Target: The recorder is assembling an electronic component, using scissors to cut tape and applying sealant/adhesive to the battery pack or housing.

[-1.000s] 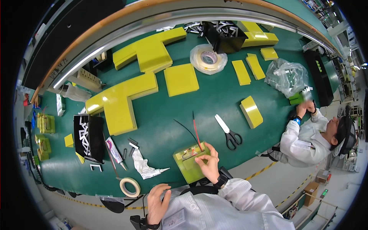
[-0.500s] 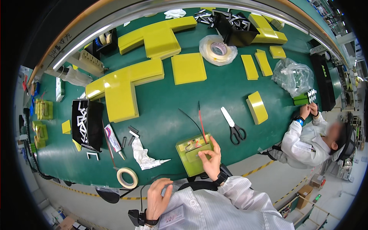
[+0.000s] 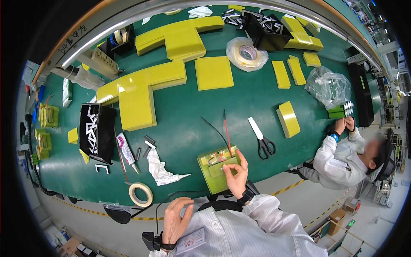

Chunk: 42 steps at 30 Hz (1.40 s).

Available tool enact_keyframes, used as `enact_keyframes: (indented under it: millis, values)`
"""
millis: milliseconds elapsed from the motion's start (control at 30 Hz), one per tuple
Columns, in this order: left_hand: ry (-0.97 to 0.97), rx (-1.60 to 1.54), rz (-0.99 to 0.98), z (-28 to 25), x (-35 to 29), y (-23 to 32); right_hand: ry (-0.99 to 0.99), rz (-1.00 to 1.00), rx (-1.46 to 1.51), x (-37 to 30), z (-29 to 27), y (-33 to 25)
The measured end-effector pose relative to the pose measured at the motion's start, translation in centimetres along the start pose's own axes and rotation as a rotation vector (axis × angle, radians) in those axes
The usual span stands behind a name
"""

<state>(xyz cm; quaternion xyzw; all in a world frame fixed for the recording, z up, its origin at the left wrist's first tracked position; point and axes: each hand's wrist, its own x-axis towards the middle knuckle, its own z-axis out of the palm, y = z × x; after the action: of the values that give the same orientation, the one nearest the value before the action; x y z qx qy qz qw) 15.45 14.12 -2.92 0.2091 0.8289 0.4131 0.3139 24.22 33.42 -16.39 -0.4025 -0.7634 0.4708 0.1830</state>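
In front of me at the table's near edge lies a yellow-green battery pack [image 3: 218,183]. A small green board sits on its upper side. A red wire [image 3: 227,130] and a black wire [image 3: 212,127] run from it toward the table's middle. My right hand [image 3: 237,177] grips the pack's right side, with the thumb on the board and the index finger along the edge. My left hand [image 3: 175,218] hovers in front of my body, just off the table edge. Its fingers are loosely bent, the thumb stands apart, and it holds nothing.
Scissors [image 3: 262,139] lie right of the wires. To the left are a glue tube [image 3: 170,180], a masking tape roll [image 3: 147,189] and a black bin [image 3: 107,136] of white pieces. Yellow sheet stacks [image 3: 137,107] lie farther back. A co-worker [image 3: 342,165] sits at the right.
The view has shifted slightly. My right hand stays on the battery pack, its thumb barely moved. My left hand keeps its place in front of me.
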Motion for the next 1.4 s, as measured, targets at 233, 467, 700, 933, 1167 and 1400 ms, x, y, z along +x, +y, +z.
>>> enact_keyframes:
  millis: [233, 467, 700, 933, 1167, 1400]
  values:
    - [-0.024, 0.006, 0.02, 0.0, 0.0, -0.4, 0.019, -0.036, -0.033, -0.2, 0.3, 0.4]
    - [-0.034, 0.002, 0.027, 0.0, 0.0, -0.3, 0.032, -0.053, -0.062, -0.3, 0.4, 0.4]
    - [-0.049, -0.009, 0.021, 0.1, 0.0, -0.5, 0.04, -0.087, -0.106, -0.6, 0.6, 0.7]
    - [-0.059, -0.018, 0.0, 0.1, 0.0, -0.3, 0.045, -0.108, -0.145, -0.5, 0.7, 0.5]
    - [-0.059, -0.046, -0.012, 0.2, 0.4, -0.6, 0.051, -0.058, -0.11, -0.3, 0.7, 0.0]
    - [-0.083, 0.018, -0.052, 1.1, 0.6, -4.4, 0.09, -0.009, -0.092, -0.3, -0.2, -0.2]
